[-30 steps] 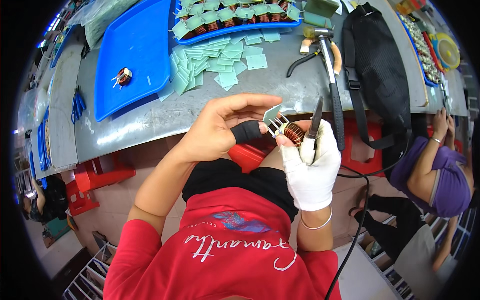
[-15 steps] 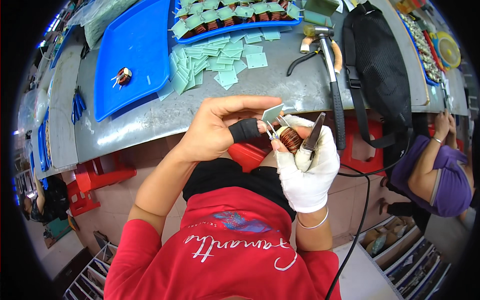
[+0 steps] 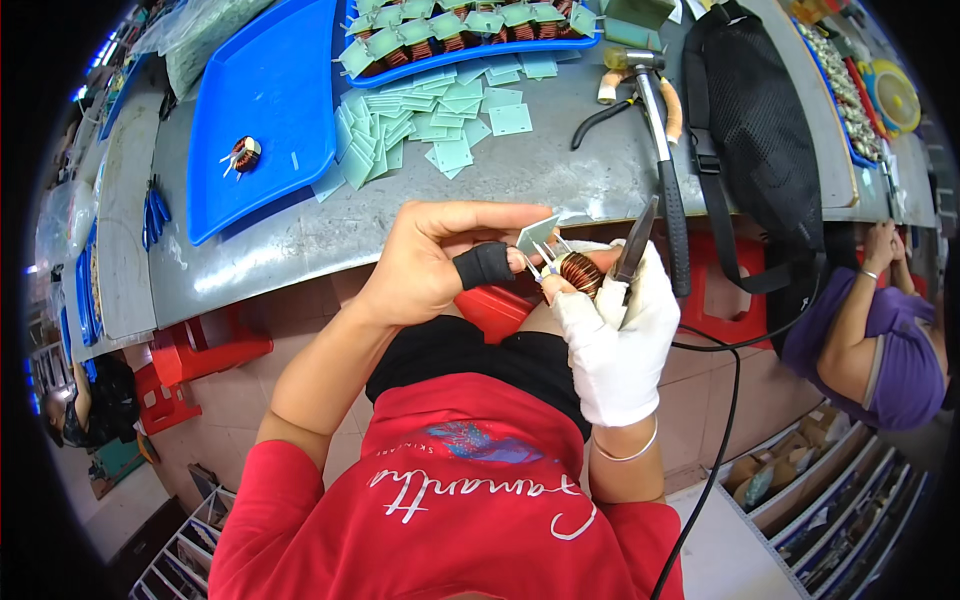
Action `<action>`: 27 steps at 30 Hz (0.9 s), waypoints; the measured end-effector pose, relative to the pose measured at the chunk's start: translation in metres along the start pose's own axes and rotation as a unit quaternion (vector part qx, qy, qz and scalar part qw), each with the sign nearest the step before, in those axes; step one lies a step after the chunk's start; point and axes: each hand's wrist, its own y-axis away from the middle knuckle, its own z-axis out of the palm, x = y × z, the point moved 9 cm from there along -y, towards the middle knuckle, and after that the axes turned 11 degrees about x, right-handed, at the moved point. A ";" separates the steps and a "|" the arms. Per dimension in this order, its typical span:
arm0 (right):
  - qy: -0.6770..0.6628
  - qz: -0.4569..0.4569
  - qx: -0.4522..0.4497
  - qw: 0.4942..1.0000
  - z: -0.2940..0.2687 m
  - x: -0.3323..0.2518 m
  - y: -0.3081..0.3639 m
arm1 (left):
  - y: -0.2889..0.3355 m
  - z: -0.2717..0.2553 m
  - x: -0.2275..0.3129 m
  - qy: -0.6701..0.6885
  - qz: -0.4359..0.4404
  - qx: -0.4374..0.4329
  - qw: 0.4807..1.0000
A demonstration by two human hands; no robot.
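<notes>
Head view shows your two hands meeting at the centre of the frame, just below the near edge of the grey workbench (image 3: 300,250). Your left hand (image 3: 430,265) is bare apart from a black sleeve on the thumb; thumb and forefinger pinch a small pale green card (image 3: 537,233) and the thin wire leads of a copper-wound coil (image 3: 578,270). Your right hand (image 3: 615,335) wears a white glove and is closed around the coil from below, the fingertips touching it, while a dark pen-shaped tool (image 3: 634,252) with a black cable stands up between the gloved fingers. So both hands are closed on the same coil, which sits between them, over your lap rather than on the bench.

At upper left of the frame a blue tray (image 3: 270,150) lies on the bench with one lone coil (image 3: 243,153) on it. To its right, in the upper middle, loose green cards (image 3: 420,120) are heaped, and behind them a second blue tray (image 3: 470,45) holds a row of coils with cards fitted. A hammer (image 3: 655,110) lies right of the cards, beside a black mesh bag (image 3: 760,140). At the right edge another person in a purple top (image 3: 890,350) sits by the bench.
</notes>
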 end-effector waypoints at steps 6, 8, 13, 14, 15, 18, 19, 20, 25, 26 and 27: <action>-0.022 -0.008 -0.005 1.000 -0.002 0.007 -0.006 | 0.002 0.002 0.000 -0.015 -0.011 0.011 1.000; 0.039 -0.026 -0.018 0.999 -0.002 0.006 -0.005 | 0.001 0.000 -0.001 -0.020 -0.011 0.014 1.000; -0.043 0.078 -0.015 0.996 -0.001 0.017 -0.007 | 0.004 -0.002 -0.001 -0.020 -0.007 0.016 1.000; -0.069 0.089 -0.024 0.993 0.000 0.018 -0.008 | 0.004 -0.003 -0.005 -0.017 -0.017 0.015 1.000; -0.069 0.088 -0.024 0.993 0.001 0.018 -0.009 | 0.005 -0.004 -0.007 -0.013 -0.026 0.013 0.999; -0.084 0.119 -0.009 0.989 0.000 0.027 -0.010 | 0.006 -0.004 -0.008 -0.017 -0.014 0.017 1.000; -0.066 0.112 -0.015 0.991 -0.001 0.028 -0.010 | 0.006 -0.004 -0.009 -0.017 -0.015 0.017 1.000; -0.047 0.104 -0.021 0.993 -0.001 0.029 -0.011 | 0.007 -0.004 -0.008 -0.015 -0.008 0.020 1.000; -0.033 0.099 -0.032 0.994 -0.001 0.031 -0.015 | 0.008 -0.006 -0.010 -0.016 -0.012 0.026 0.999; 0.005 0.094 -0.035 0.995 0.000 0.032 -0.015 | 0.008 -0.007 -0.010 -0.032 -0.011 0.034 0.999; -0.020 0.058 -0.021 0.998 0.003 0.026 -0.014 | 0.007 -0.008 -0.011 -0.049 -0.009 0.042 0.998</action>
